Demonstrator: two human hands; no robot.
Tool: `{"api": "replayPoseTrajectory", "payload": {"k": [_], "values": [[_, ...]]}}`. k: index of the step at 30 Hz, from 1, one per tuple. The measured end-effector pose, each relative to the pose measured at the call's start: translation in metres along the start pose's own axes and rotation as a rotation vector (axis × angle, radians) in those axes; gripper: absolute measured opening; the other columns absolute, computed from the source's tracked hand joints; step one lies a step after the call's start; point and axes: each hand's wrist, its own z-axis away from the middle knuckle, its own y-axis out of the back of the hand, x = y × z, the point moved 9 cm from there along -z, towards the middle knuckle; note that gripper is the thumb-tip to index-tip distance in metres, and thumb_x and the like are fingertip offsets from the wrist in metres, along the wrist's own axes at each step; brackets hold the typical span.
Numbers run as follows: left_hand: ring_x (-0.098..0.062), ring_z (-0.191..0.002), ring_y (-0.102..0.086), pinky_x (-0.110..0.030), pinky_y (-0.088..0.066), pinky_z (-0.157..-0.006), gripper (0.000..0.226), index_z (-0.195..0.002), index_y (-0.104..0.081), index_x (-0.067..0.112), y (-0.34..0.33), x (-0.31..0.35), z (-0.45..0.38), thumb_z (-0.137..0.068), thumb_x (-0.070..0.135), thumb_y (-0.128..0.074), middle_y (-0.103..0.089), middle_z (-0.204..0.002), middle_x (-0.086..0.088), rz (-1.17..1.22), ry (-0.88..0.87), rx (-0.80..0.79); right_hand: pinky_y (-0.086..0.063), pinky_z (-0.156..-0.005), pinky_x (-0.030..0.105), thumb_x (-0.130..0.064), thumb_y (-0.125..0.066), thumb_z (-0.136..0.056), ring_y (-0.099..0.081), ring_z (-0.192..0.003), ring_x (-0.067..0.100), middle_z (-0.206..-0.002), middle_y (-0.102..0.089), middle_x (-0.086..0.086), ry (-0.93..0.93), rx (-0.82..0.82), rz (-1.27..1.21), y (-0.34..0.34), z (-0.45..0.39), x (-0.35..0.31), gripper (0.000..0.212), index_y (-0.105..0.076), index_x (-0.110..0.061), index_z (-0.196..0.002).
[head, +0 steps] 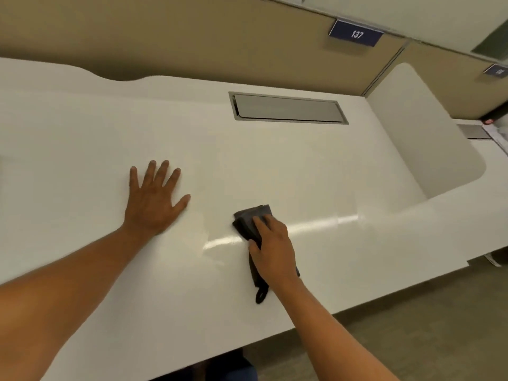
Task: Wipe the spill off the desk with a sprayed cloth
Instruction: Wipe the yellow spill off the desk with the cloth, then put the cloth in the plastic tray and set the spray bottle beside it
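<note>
A dark grey folded cloth (251,220) lies on the white desk (275,166) near its front middle. My right hand (272,250) presses down on the cloth, fingers spread over it, and a loop of the cloth sticks out behind my wrist. To the left, my left hand (155,200) rests flat on the desk with its fingers spread and nothing in it. A shiny streak (220,242) of light or wetness runs across the desk on both sides of the cloth. I cannot make out a distinct spill.
A grey metal cable hatch (288,108) is set flush in the desk behind the cloth. A white rounded divider panel (420,130) rises at the right. A tan partition wall with a blue "137" sign (356,33) stands behind. The desk's front edge runs diagonally below my forearms.
</note>
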Motion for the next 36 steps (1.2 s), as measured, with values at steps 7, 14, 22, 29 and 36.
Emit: {"api": "replayPoseTrajectory", "payload": {"k": [7, 14, 22, 29, 36], "values": [[-0.039, -0.135, -0.063, -0.053, -0.018, -0.133, 0.065, -0.147, -0.066, 0.01, 0.016, 0.026, 0.061, -0.102, 0.049, -0.04, -0.067, -0.146, -0.015, 0.158, 0.035, 0.09, -0.052, -0.086, 0.033, -0.011, -0.055, -0.098, -0.052, -0.113, 0.025, -0.133, -0.055, 0.006, -0.162, -0.029, 0.156, 0.003, -0.002, -0.013, 0.026, -0.059, -0.012, -0.123], [-0.02, -0.121, -0.068, -0.026, -0.041, -0.103, 0.045, -0.132, -0.077, 0.018, 0.041, 0.078, 0.134, -0.104, 0.041, -0.051, -0.07, -0.127, 0.004, 0.552, -0.005, 0.054, -0.05, -0.076, 0.035, -0.002, -0.055, -0.092, -0.059, -0.098, 0.027, -0.116, -0.063, 0.008, -0.125, -0.01, 0.166, 0.014, -0.026, -0.011, 0.019, -0.062, -0.008, -0.109], [0.008, -0.098, -0.068, -0.004, -0.046, -0.079, 0.024, -0.124, -0.079, 0.031, 0.043, 0.082, 0.13, -0.105, 0.034, -0.065, -0.072, -0.109, 0.024, 0.848, 0.244, -0.084, -0.048, -0.062, 0.016, -0.017, -0.076, -0.08, -0.066, -0.079, 0.003, -0.093, -0.064, -0.022, -0.176, -0.048, -0.302, 0.021, -0.04, 0.012, 0.043, -0.073, -0.023, -0.123], [0.016, -0.101, -0.067, -0.004, -0.049, -0.081, 0.013, -0.102, -0.077, 0.041, 0.04, 0.069, 0.136, -0.104, 0.031, -0.069, -0.077, -0.104, 0.022, 0.938, 0.449, -0.069, -0.055, -0.065, 0.012, -0.012, -0.081, -0.08, -0.073, -0.093, 0.009, -0.111, -0.075, -0.011, -0.184, -0.025, -0.639, 0.024, -0.053, 0.008, 0.037, -0.073, -0.029, -0.113], [-0.02, -0.116, -0.078, -0.037, -0.061, -0.103, 0.04, -0.122, -0.08, 0.032, 0.027, 0.064, 0.153, -0.111, 0.052, -0.047, -0.08, -0.132, -0.001, 1.452, 0.753, -0.222, -0.063, -0.082, 0.039, -0.01, -0.073, -0.092, -0.075, -0.107, 0.031, -0.117, -0.077, 0.013, -0.21, -0.531, -1.535, 0.006, -0.064, -0.067, 0.038, -0.071, -0.016, -0.13]]}}
